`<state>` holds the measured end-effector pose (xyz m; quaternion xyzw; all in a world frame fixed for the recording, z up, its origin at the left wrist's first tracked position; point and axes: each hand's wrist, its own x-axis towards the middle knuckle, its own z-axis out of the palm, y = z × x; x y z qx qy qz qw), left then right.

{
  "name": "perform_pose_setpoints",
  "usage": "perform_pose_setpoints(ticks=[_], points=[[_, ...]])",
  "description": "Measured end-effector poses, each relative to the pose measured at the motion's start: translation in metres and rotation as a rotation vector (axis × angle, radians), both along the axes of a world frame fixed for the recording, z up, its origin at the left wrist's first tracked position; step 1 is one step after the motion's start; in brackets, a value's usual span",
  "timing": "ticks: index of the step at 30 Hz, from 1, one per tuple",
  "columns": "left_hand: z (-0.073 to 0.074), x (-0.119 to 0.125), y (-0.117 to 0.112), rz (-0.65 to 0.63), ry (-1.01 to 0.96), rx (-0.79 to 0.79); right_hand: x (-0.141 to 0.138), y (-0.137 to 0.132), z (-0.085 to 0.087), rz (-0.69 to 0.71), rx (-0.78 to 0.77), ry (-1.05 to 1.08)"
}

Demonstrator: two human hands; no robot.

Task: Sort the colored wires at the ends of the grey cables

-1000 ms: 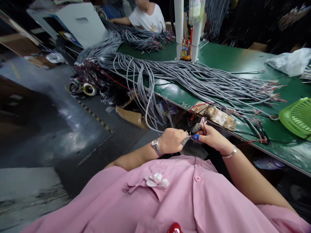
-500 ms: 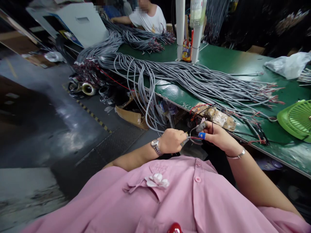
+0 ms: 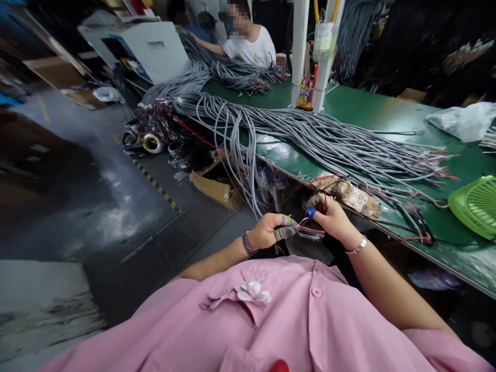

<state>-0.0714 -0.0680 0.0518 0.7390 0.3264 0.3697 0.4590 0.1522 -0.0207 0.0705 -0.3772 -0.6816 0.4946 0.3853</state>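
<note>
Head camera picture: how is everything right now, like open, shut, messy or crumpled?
Colored wires: fanned out, ends loose.
Left hand: pinched shut on the colored wires.
Right hand: fingers curled, grip unclear.
Grey cables: piled up, some drooping over the table's edge.
Plastic bag: crumpled.
Cardboard box: open, flap folded outward.

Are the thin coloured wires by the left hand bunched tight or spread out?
Loosely spread: the thin coloured wires fan out beyond the left hand, with gaps between some strands. Their tips are too small to judge.
</note>
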Motion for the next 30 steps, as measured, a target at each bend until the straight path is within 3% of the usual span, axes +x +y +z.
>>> perform_pose_setpoints(ticks=[4, 8, 13, 17, 20, 22, 25, 27, 30], points=[[-0.021, 0.001, -0.003, 0.160, -0.347, -0.369, -0.008, -0.007, 0.002, -0.187, 0.026, 0.043], [-0.033, 0.002, 0.002, 0.268, -0.550, -0.520, -0.009, -0.030, 0.013, -0.352, 0.092, 0.081], [-0.033, 0.007, 0.005, 0.215, -0.610, -0.569, -0.022, -0.052, 0.014, -0.180, 0.212, 0.021], [-0.031, 0.014, 0.004, 0.141, -0.606, -0.586, -0.026, -0.045, 0.013, -0.011, 0.307, -0.134], [-0.029, 0.015, 0.005, 0.034, -0.489, -0.607, -0.012, -0.041, 0.013, 0.055, 0.383, -0.243], [-0.025, 0.015, 0.007, -0.100, -0.364, -0.614, 0.004, -0.044, 0.009, 0.110, 0.330, -0.258], [-0.016, 0.018, 0.011, -0.306, -0.169, -0.595, 0.030, -0.053, -0.006, 0.170, 0.121, -0.145], [-0.011, 0.022, 0.014, -0.391, -0.094, -0.558, 0.048, -0.058, -0.023, 0.044, -0.042, -0.038], [-0.006, 0.031, 0.019, -0.439, -0.103, -0.492, 0.074, -0.058, -0.050, -0.292, -0.263, 0.144]])
